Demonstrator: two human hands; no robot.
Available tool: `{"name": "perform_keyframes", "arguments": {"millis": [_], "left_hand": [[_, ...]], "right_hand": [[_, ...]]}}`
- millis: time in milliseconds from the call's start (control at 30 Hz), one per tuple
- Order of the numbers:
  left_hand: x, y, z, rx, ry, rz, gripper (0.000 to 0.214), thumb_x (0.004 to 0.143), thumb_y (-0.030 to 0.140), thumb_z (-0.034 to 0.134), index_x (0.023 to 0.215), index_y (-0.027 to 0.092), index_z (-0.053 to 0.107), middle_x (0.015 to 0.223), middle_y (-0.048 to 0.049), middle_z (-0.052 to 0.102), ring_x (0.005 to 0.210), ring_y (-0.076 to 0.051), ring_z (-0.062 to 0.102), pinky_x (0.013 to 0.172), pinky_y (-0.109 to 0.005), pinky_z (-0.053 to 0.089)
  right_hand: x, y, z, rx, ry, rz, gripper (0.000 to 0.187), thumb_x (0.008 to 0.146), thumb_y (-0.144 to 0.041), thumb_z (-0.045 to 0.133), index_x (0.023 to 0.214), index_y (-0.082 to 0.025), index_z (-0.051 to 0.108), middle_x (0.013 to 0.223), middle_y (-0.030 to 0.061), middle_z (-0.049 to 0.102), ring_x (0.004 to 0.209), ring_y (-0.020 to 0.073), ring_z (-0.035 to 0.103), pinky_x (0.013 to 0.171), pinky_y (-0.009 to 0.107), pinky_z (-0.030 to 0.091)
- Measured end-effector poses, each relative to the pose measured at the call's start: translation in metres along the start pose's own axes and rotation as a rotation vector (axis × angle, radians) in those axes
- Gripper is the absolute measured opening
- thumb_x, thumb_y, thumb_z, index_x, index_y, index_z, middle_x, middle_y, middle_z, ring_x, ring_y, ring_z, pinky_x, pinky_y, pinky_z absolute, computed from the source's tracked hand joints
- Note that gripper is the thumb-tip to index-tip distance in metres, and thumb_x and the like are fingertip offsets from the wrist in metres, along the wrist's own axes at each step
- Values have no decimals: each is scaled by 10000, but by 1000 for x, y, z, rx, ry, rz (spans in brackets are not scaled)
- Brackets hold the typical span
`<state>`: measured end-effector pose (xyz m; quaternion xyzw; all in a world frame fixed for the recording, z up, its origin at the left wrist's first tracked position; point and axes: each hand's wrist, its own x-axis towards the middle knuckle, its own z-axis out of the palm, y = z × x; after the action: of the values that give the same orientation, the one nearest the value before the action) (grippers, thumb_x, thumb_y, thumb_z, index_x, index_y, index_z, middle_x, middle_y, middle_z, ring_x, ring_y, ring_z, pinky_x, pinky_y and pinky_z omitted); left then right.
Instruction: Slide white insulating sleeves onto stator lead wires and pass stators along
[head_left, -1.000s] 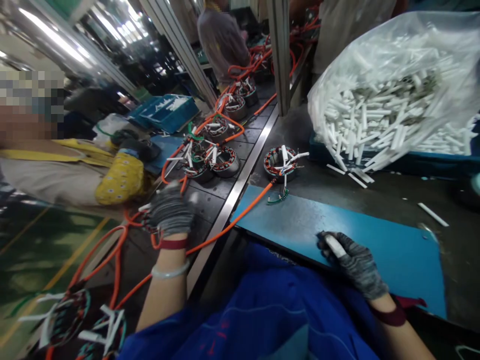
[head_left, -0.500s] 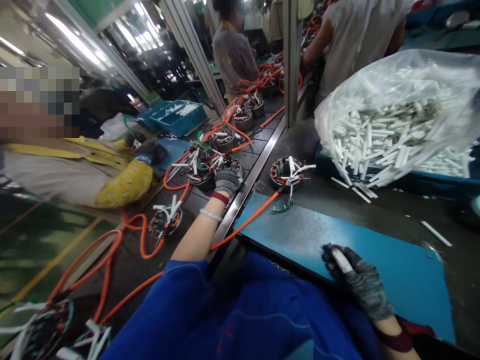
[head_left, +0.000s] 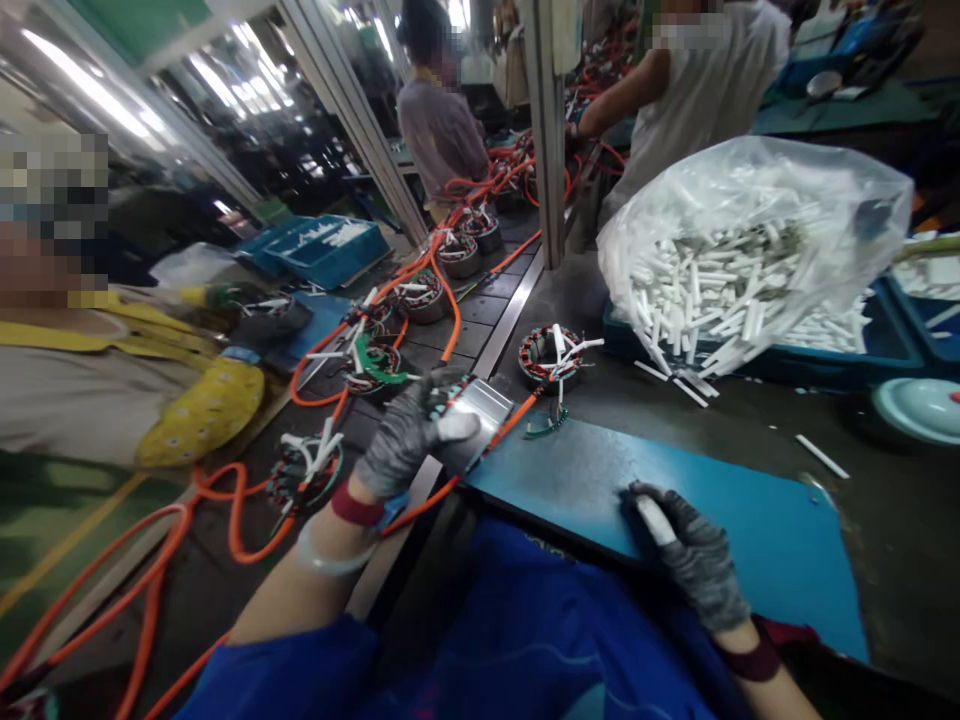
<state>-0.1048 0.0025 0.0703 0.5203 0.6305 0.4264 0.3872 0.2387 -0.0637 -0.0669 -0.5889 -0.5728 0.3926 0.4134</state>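
My left hand, in a grey glove with a white-covered thumb, grips a motor stator by its rim. The stator is tilted, its smooth metal side facing up, over the metal rail beside the blue mat. Most of its windings are hidden. My right hand, gloved alike, rests at the mat's near edge with its fingers curled and thumb against them. Whatever lies inside that curl is hidden. Just beyond the mat sits another stator with white sleeves and an orange cable.
More wired stators and looping orange cables lie along the line at left. A clear bag of white tubes fills a blue bin at right, near a lidded bowl. A co-worker's yellow sleeve is at left; a metal post stands ahead.
My left hand has lifted a stator from the line and brought it nearer, over the rail. My right hand keeps its pose. The co-worker at left now has a stator at their hands.
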Motion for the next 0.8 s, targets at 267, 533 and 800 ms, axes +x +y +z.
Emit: {"name": "perform_keyframes", "arguments": {"millis": [267, 533, 800], "left_hand": [[-23, 19, 83, -199, -702, 37, 691, 928, 304, 626, 1573, 248, 383, 1517, -137, 571, 1361, -278, 593, 1089, -445, 532], [47, -25, 61, 642, -654, 850, 442, 964, 360, 618, 1382, 216, 635, 1457, -105, 633, 1511, -276, 416, 1297, -530, 237], [27, -24, 70, 949, -579, 842, 339, 1041, 425, 521, 1203, 231, 747, 1084, -59, 794, 994, -215, 728, 929, -357, 544]], "right_hand": [[19, -20, 33, -373, 38, -865, 569, 966, -310, 631, 1508, -235, 475, 1469, 186, 573, 1409, 349, 520, 1066, 593, 535], [20, -24, 25, -468, -92, -827, 401, 994, -233, 581, 1390, -284, 617, 1231, 93, 722, 1184, 268, 659, 1080, 533, 507], [43, -47, 22, -155, -190, -643, 329, 998, -511, 571, 988, -246, 765, 863, 65, 725, 823, 223, 660, 785, 371, 522]]}}
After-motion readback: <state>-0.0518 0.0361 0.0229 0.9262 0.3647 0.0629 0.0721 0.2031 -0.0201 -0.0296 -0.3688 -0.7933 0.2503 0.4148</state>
